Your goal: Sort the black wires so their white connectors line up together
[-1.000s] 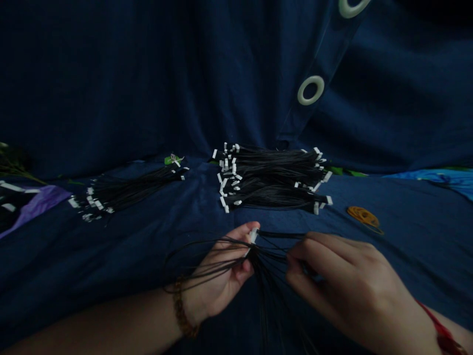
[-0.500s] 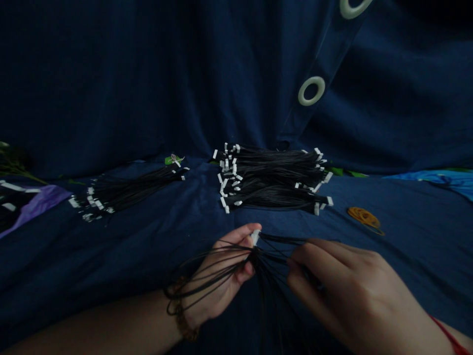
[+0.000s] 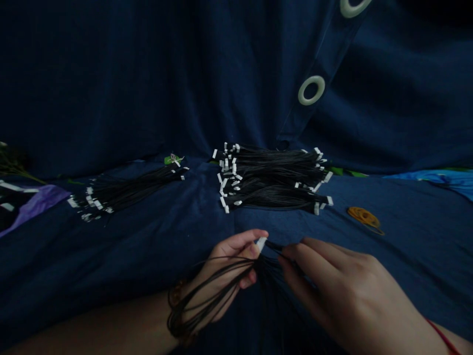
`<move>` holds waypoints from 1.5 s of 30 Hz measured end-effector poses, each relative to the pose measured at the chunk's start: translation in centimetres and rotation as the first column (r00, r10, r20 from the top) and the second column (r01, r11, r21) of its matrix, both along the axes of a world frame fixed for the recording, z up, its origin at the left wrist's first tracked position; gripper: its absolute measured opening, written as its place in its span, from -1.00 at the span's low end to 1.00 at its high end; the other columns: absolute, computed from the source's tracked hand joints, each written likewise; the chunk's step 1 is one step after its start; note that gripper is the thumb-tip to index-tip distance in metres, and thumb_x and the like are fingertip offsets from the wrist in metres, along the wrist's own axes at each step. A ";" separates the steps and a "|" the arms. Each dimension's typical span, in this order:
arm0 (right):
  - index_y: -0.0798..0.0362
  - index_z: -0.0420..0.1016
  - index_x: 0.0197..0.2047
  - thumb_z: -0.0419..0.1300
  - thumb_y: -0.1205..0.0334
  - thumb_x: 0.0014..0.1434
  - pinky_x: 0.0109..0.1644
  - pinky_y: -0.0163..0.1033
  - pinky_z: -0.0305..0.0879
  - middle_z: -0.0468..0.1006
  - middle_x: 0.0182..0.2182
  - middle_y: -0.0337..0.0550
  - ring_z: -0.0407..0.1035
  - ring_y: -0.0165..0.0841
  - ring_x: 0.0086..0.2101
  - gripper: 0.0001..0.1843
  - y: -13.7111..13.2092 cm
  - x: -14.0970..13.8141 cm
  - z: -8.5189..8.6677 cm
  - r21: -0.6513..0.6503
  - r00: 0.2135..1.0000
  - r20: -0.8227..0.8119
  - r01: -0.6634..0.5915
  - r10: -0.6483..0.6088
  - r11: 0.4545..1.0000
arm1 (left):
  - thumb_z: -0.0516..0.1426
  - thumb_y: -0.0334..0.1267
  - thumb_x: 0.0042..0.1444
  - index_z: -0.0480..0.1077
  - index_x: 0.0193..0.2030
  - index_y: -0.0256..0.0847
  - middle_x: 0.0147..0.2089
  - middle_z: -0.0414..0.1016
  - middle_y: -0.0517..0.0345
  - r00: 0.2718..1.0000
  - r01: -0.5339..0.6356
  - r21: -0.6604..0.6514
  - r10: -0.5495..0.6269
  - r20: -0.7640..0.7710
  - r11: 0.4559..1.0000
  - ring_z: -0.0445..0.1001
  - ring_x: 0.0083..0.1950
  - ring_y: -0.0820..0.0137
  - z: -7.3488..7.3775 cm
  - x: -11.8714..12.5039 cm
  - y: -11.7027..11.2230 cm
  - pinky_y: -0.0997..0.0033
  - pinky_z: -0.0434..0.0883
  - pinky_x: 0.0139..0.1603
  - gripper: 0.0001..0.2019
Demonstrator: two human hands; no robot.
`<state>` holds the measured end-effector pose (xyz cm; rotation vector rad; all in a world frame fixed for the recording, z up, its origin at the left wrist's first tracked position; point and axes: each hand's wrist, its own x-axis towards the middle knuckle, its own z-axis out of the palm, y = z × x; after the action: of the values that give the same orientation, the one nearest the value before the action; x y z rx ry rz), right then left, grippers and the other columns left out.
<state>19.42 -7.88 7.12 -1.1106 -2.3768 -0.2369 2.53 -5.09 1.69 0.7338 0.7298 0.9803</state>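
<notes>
One right hand: closed on black wires at its fingertips, now nearer the white connector than a second ago; its inner fingers are hidden
Left hand: pinches that connector, shifted slightly right, so the work sits tighter between both hands
Wire spread: a fuller loop now bends back over the left hand; lower strands fade into shadow
White connector: upper end shows between the hands, the rest covered by thumb and strands

A slim white connector is sitting tilted in the near middle, thin black wires looping left and stretching right.
</notes>
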 end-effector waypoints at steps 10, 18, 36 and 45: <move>0.05 0.32 -0.47 -0.03 0.42 0.18 -0.50 -0.28 -0.01 0.31 -0.56 -0.26 0.20 -0.40 -0.58 -0.76 -0.1 -0.2 0.2 -0.034 0.999 0.008 -0.050 0.051 0.998 | 0.28 -0.16 -0.15 0.52 -0.23 -0.13 -0.57 0.27 0.28 0.996 -0.027 -0.051 0.023 -0.081 0.998 0.18 -0.65 0.68 1.0 0.6 -0.5 0.73 0.10 -0.66 -0.71; 0.06 0.33 -0.38 -0.02 0.36 0.22 -0.50 -0.28 0.02 0.34 -0.56 -0.27 0.25 -0.41 -0.59 -0.83 0.3 0.0 -0.3 -0.051 1.000 0.008 -0.002 0.003 0.999 | 0.27 -0.23 -0.13 0.47 -0.16 -0.18 -0.54 0.31 0.27 1.000 -0.026 -0.102 0.027 0.007 0.994 0.19 -0.69 0.71 0.4 0.3 0.0 0.76 0.09 -0.71 -0.67; 0.16 0.37 -0.20 0.02 0.42 0.20 -0.41 -0.29 0.19 0.45 -0.46 -0.19 0.32 -0.41 -0.46 -0.86 0.0 0.7 -0.4 0.120 0.986 -0.021 -0.164 0.168 0.979 | 0.33 -0.44 -0.27 0.52 -0.27 -0.17 -0.50 0.35 0.28 0.972 0.026 -0.188 0.020 0.236 0.982 0.29 -0.64 0.73 1.4 -0.1 -0.6 0.82 0.32 -0.63 -0.68; 0.17 0.36 -0.20 0.00 0.42 0.21 -0.41 -0.26 0.23 0.46 -0.45 -0.16 0.33 -0.38 -0.45 -0.85 -0.3 0.6 -0.5 0.128 0.986 0.004 -0.165 0.165 0.978 | 0.32 -0.39 -0.22 0.53 -0.29 -0.14 -0.58 0.31 0.30 0.975 0.039 -0.158 -0.003 0.223 0.987 0.29 -0.65 0.70 1.5 0.0 -0.6 0.84 0.27 -0.66 -0.73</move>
<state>19.99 -8.13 6.60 -0.8492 -2.3956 -0.3222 2.49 -5.69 3.23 0.4803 0.5957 0.9539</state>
